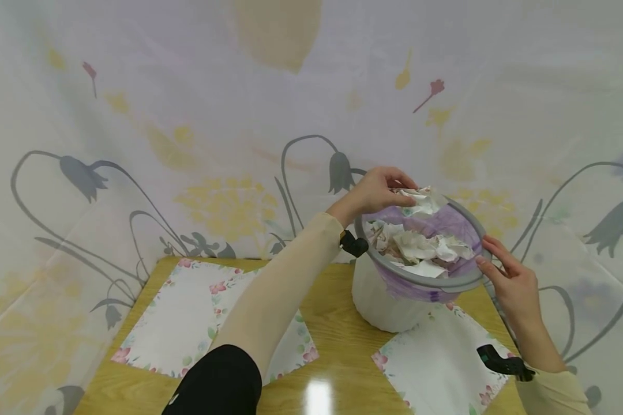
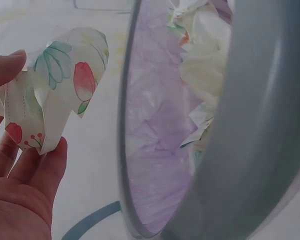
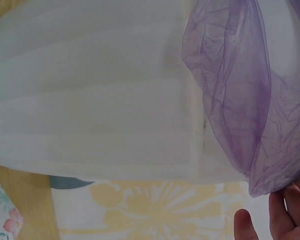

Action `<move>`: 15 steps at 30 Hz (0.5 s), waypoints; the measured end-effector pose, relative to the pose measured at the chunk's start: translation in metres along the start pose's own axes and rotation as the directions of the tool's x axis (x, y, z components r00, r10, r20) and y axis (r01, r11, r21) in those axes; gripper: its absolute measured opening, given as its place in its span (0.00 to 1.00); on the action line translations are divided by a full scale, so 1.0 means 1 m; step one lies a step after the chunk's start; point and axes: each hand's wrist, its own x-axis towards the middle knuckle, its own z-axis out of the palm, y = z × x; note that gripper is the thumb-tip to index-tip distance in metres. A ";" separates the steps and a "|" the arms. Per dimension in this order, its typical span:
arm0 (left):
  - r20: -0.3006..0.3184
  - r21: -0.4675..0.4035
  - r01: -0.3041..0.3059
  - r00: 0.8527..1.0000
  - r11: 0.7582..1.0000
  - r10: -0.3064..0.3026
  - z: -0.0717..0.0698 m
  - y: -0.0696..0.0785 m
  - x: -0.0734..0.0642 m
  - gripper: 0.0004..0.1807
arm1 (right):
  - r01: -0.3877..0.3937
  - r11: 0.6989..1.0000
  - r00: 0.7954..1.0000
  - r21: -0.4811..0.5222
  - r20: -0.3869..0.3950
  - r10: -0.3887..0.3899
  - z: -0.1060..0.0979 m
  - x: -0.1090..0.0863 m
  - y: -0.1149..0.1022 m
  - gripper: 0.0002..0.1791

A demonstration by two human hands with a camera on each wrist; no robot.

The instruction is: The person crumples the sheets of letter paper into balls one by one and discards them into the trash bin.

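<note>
A white trash can (image 1: 381, 300) with a grey rim (image 1: 475, 222) stands at the right of the table. A purple bag (image 1: 462, 222) lines it, its edge hanging outside below the rim. Crumpled papers (image 1: 431, 248) lie inside. Over the far left part of the opening, my left hand (image 1: 379, 193) pinches a crumpled sheet of paper (image 2: 60, 82) with printed flowers, thumb on one side and fingers on the other. My right hand (image 1: 511, 282) grips the rim at its right side; in the right wrist view its fingertips (image 3: 280, 210) are at the bag's edge.
Two flower-bordered sheets of paper (image 1: 171, 323) lie overlapping on the left of the wooden table (image 1: 337, 323), partly under my left arm. Another such sheet (image 1: 441, 357) lies in front of the can. A flower-printed cloth (image 1: 213, 115) hangs behind.
</note>
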 end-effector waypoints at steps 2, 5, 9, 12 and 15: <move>0.016 0.020 0.013 1.000 1.000 -0.013 0.001 -0.001 0.002 0.15 | 0.000 1.000 1.000 0.002 -0.001 0.000 -0.001 0.000 0.001 0.26; 0.027 0.035 0.021 0.999 0.999 -0.021 0.001 -0.002 0.006 0.16 | 0.007 1.000 1.000 0.015 -0.003 -0.007 -0.002 0.001 0.002 0.26; 0.033 0.026 0.029 0.999 0.999 -0.030 0.002 -0.002 0.010 0.16 | 0.008 0.991 1.000 0.137 -0.004 -0.008 -0.002 0.003 0.003 0.25; 0.047 0.003 0.039 0.998 0.999 -0.039 0.002 -0.002 0.011 0.16 | 0.005 0.971 1.000 0.237 -0.008 -0.003 -0.002 0.004 0.003 0.25; 0.053 0.000 0.033 0.998 0.999 -0.033 0.002 -0.002 0.011 0.17 | 0.003 0.972 1.000 0.235 -0.013 0.000 -0.002 0.004 0.003 0.25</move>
